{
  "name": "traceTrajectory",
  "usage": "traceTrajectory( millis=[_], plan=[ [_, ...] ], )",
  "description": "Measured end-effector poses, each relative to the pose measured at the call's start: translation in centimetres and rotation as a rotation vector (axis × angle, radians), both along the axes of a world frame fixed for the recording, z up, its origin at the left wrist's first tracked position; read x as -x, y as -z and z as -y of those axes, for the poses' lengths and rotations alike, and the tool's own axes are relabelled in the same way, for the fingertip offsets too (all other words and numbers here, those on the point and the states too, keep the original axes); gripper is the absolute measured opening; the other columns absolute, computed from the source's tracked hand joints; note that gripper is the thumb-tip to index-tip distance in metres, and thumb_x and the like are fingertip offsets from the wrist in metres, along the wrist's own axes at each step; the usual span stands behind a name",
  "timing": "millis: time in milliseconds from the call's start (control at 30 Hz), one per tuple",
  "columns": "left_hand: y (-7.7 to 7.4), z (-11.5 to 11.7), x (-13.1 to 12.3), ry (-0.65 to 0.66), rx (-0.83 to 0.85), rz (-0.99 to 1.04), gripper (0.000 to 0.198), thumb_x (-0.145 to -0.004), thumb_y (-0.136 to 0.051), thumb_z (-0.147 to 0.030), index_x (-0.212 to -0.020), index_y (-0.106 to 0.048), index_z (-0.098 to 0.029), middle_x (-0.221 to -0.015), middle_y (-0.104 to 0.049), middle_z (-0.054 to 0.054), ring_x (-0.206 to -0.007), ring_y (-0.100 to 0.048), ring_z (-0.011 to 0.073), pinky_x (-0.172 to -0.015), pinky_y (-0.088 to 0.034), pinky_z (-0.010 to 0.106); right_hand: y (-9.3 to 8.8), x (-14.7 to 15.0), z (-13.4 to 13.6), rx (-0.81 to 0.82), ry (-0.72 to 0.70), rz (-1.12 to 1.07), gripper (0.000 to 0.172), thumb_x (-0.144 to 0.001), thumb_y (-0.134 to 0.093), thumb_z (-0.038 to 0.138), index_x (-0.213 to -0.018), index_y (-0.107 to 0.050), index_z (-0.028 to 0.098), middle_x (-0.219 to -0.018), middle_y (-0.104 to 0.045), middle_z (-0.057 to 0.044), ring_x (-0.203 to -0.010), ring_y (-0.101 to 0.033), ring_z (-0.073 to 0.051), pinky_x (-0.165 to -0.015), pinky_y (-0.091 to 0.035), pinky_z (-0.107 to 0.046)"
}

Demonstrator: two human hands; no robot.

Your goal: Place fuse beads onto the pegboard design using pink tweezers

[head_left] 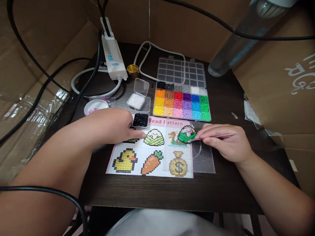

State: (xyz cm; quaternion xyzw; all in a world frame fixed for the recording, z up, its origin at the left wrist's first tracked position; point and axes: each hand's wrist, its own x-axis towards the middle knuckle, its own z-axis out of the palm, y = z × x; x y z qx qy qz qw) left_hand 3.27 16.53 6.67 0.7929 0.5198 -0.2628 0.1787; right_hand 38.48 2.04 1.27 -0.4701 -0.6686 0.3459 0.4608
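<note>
My right hand is closed around pink tweezers. Their tips reach the lower part of a bead figure, green below with a pale pinkish top and dark outline. It sits on a clear pegboard overlapping the printed bead pattern sheet. On the left, my left hand is closed at the edge of a small clear case of black beads, its thumb stretched along the case's front over the sheet. The other fingers of that hand are mostly hidden.
Behind the sheet stands an open bead organizer in many colours. A case of white beads, a white dish with pink beads, a gold cup and a power strip are at the left. Cables cross the left side; cardboard walls surround the table.
</note>
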Motion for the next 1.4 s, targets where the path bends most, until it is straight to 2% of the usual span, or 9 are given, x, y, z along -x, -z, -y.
traceTrajectory(
  millis=[200, 367, 500, 667, 800, 1000, 1233, 1400],
  plan=[
    [0.0, -0.1, -0.2, -0.029, 0.014, -0.048, 0.078, -0.080, -0.066, -0.114, -0.073, -0.087, -0.039, -0.082, -0.087, 0.020, -0.081, -0.084, 0.0413, -0.070, -0.055, 0.055, 0.0, -0.1, -0.2, -0.012, -0.029, -0.025, 0.012, -0.103, -0.107, 0.041, -0.094, -0.105, 0.034, -0.087, -0.097, -0.008, -0.075, -0.091, -0.030, -0.077, -0.081, -0.046],
    [0.3, -0.2, 0.3, -0.022, 0.006, 0.029, 0.082, -0.076, -0.063, -0.119, -0.078, -0.091, -0.042, -0.071, -0.082, 0.018, -0.077, -0.082, 0.0401, -0.070, -0.054, 0.054, 0.0, -0.1, -0.2, -0.006, -0.037, -0.023, 0.008, -0.103, -0.107, 0.038, -0.096, -0.105, 0.034, -0.088, -0.097, -0.008, -0.077, -0.092, -0.030, -0.077, -0.081, -0.045],
    [0.1, -0.1, 0.0, -0.028, 0.020, -0.023, 0.080, -0.079, -0.064, -0.117, -0.081, -0.093, -0.043, -0.075, -0.084, 0.018, -0.084, -0.085, 0.0420, -0.072, -0.055, 0.055, -0.1, -0.2, -0.3, 0.000, -0.038, -0.019, 0.009, -0.102, -0.106, 0.038, -0.095, -0.105, 0.034, -0.088, -0.097, -0.008, -0.076, -0.091, -0.030, -0.076, -0.081, -0.045],
    [-0.6, 0.2, -0.7, -0.056, 0.022, -0.067, 0.074, -0.085, -0.071, -0.109, -0.076, -0.089, -0.038, -0.085, -0.088, 0.020, -0.089, -0.086, 0.0442, -0.075, -0.059, 0.056, -0.2, -0.2, -0.3, 0.013, -0.038, -0.014, 0.011, -0.102, -0.107, 0.039, -0.093, -0.105, 0.034, -0.087, -0.097, -0.008, -0.076, -0.091, -0.030, -0.075, -0.080, -0.045],
    [-0.4, 0.2, -0.5, -0.093, 0.031, -0.035, 0.073, -0.079, -0.074, -0.111, -0.074, -0.086, -0.039, -0.080, -0.085, 0.018, -0.093, -0.085, 0.0455, -0.080, -0.056, 0.057, -0.2, -0.1, -0.3, -0.014, -0.048, -0.030, 0.009, -0.104, -0.106, 0.038, -0.096, -0.105, 0.034, -0.088, -0.097, -0.008, -0.077, -0.092, -0.030, -0.076, -0.080, -0.044],
    [-0.4, 0.2, -0.7, -0.089, 0.022, -0.037, 0.075, -0.076, -0.074, -0.109, -0.064, -0.076, -0.035, -0.080, -0.084, 0.019, -0.083, -0.082, 0.0415, -0.076, -0.054, 0.056, -0.2, -0.2, -0.2, -0.012, -0.051, -0.016, 0.007, -0.103, -0.106, 0.036, -0.096, -0.105, 0.034, -0.089, -0.097, -0.008, -0.077, -0.092, -0.030, -0.076, -0.080, -0.045],
    [-0.6, 0.2, -0.7, -0.062, 0.012, -0.062, 0.075, -0.080, -0.072, -0.110, -0.075, -0.086, -0.037, -0.082, -0.086, 0.018, -0.082, -0.082, 0.0398, -0.074, -0.056, 0.053, 0.0, 0.0, -0.1, -0.022, -0.047, -0.045, 0.004, -0.105, -0.106, 0.033, -0.102, -0.107, 0.036, -0.092, -0.098, -0.007, -0.080, -0.093, -0.028, -0.074, -0.078, -0.039],
    [-1.1, 0.4, -1.1, -0.051, 0.015, -0.107, 0.073, -0.091, -0.071, -0.103, -0.087, -0.090, -0.033, -0.086, -0.088, 0.015, -0.086, -0.084, 0.0393, -0.075, -0.056, 0.049, 0.5, -0.5, 0.1, -0.054, -0.010, -0.097, 0.009, -0.105, -0.108, 0.039, -0.099, -0.106, 0.033, -0.091, -0.097, -0.008, -0.078, -0.092, -0.027, -0.075, -0.078, -0.039]
  ],
)
